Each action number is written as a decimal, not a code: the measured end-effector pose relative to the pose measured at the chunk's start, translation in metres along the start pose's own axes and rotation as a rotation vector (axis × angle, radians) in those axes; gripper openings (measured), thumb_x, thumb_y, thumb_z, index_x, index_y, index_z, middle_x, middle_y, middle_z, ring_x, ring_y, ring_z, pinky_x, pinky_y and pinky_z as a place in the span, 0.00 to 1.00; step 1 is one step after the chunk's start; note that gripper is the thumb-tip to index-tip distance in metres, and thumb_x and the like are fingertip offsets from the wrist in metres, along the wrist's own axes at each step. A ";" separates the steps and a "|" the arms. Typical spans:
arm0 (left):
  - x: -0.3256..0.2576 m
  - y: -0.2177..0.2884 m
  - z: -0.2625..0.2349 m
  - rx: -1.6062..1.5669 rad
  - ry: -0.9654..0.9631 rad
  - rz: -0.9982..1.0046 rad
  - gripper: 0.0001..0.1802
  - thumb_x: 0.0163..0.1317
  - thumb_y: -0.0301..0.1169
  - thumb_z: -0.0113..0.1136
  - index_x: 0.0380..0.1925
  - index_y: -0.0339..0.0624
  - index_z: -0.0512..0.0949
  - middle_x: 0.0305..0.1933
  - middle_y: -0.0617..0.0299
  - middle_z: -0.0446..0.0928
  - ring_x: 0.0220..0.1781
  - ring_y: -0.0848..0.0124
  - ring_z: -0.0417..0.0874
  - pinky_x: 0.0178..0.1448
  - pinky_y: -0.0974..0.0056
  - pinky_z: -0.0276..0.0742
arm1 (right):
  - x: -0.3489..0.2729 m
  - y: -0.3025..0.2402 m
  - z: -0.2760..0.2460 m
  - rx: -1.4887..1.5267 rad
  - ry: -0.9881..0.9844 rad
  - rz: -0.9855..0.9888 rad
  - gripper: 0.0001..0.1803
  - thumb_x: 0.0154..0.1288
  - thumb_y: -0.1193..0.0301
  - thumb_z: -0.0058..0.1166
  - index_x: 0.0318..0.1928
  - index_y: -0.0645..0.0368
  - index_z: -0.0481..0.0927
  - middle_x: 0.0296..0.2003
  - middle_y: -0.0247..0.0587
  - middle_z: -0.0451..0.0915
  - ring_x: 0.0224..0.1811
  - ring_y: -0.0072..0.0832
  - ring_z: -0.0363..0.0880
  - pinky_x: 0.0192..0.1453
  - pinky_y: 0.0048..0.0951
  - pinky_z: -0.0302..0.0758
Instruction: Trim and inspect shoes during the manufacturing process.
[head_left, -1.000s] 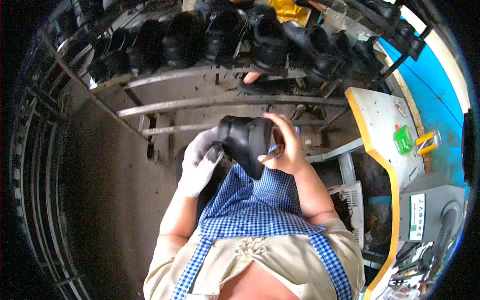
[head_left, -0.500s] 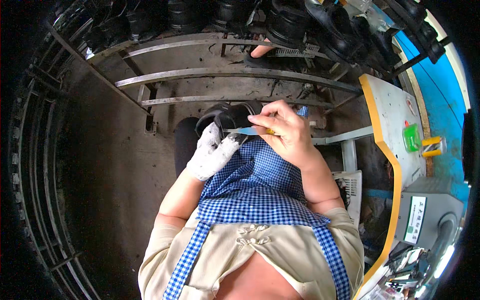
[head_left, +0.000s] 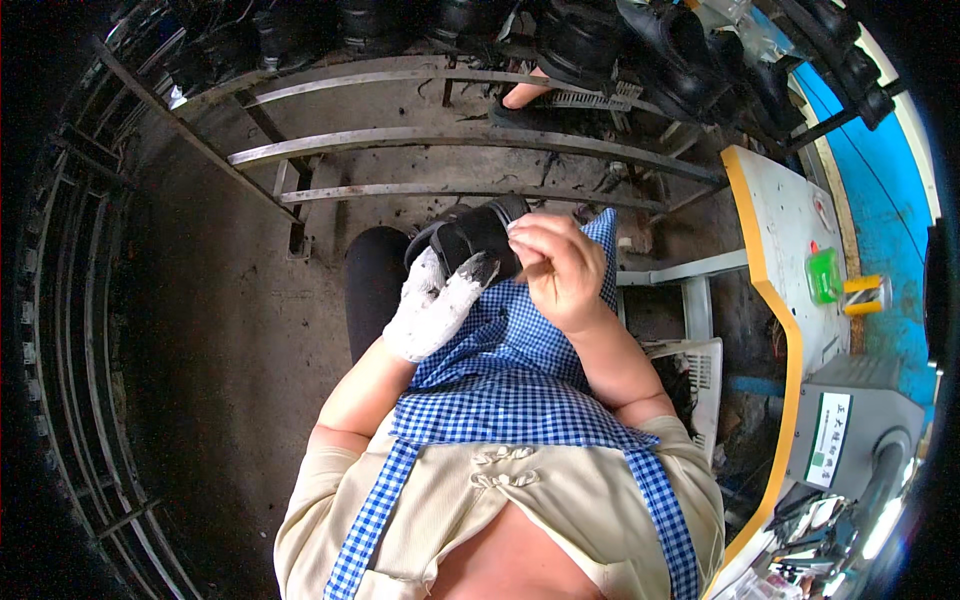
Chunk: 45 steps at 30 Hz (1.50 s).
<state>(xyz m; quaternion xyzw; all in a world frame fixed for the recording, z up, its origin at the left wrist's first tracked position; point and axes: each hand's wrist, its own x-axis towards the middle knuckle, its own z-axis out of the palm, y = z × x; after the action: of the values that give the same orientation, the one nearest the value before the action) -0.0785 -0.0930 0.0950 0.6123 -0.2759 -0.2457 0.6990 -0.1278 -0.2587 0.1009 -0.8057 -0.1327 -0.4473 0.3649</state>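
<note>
1. Background racking (head_left: 400, 141) carries black shoes (head_left: 373, 25).
2. Gloved left hand (head_left: 435, 310) has its grip round a dark shoe (head_left: 480, 235) above the apron (head_left: 510, 400), seemingly steadying it.
3. Right hand (head_left: 562, 265) curls beside that shoe; whether its grip holds anything, I cannot tell.

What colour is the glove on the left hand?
The glove is white, with dark smudges in places; the head view shows it best.

Black leather shoe (head_left: 462, 242), white fabric glove (head_left: 432, 318) with blackish smudges, blue-and-white checked apron (head_left: 515, 408), plain cream cloth shirt (head_left: 330, 500), white worktop (head_left: 785, 230) with a yellow edge, bright green plastic container (head_left: 823, 277), grey boxy metal machine (head_left: 875, 385), bright blue wall (head_left: 885, 185), black shoes (head_left: 580, 45) on the rack (head_left: 430, 137).
</note>
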 end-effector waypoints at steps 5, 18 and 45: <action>0.011 -0.023 0.005 0.179 0.230 0.250 0.17 0.65 0.28 0.53 0.53 0.35 0.72 0.51 0.56 0.76 0.50 0.70 0.76 0.56 0.66 0.72 | -0.012 -0.036 0.007 0.327 -0.074 0.184 0.06 0.60 0.79 0.57 0.38 0.64 0.76 0.29 0.43 0.81 0.26 0.27 0.81 0.28 0.22 0.75; 0.009 0.003 -0.010 0.537 0.007 0.477 0.20 0.53 0.23 0.61 0.49 0.41 0.76 0.45 0.55 0.79 0.46 0.62 0.80 0.52 0.62 0.74 | -0.019 0.019 -0.028 0.613 -0.202 0.870 0.22 0.66 0.62 0.55 0.53 0.65 0.74 0.31 0.37 0.80 0.15 0.12 0.65 0.17 0.13 0.62; 0.013 0.017 -0.068 -0.338 0.529 0.246 0.29 0.56 0.25 0.60 0.60 0.35 0.66 0.56 0.59 0.72 0.57 0.70 0.71 0.64 0.65 0.65 | -0.147 0.054 0.000 1.011 -0.193 1.444 0.28 0.68 0.53 0.48 0.60 0.59 0.71 0.55 0.43 0.75 0.57 0.32 0.73 0.62 0.32 0.70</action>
<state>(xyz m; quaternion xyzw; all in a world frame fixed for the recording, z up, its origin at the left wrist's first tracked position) -0.0227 -0.0505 0.1063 0.4924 -0.1123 -0.0342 0.8624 -0.1815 -0.2794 -0.0446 -0.4696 0.1960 0.0742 0.8577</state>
